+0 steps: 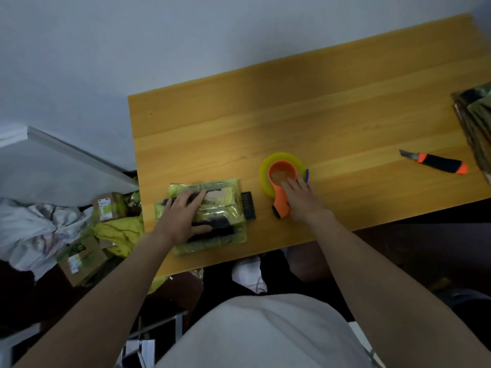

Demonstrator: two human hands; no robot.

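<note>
Your stack of yellow-wrapped packages [228, 211] lies at the near left edge of the table [318, 115], under your left hand [183, 219], which presses flat on it with the fingers spread. Just to the right, your right hand [300, 200] rests with the fingers fairly straight on the orange tape dispenser [280, 197]. A utility knife [435, 162] lies well apart at the far right.

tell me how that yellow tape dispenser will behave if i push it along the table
The tape dispenser lies flat on the table, so it would probably slide rather than roll. Its orange plastic frame looks rigid, so likely stiff and not fragile. Set on edge, the round roll might roll.
</note>
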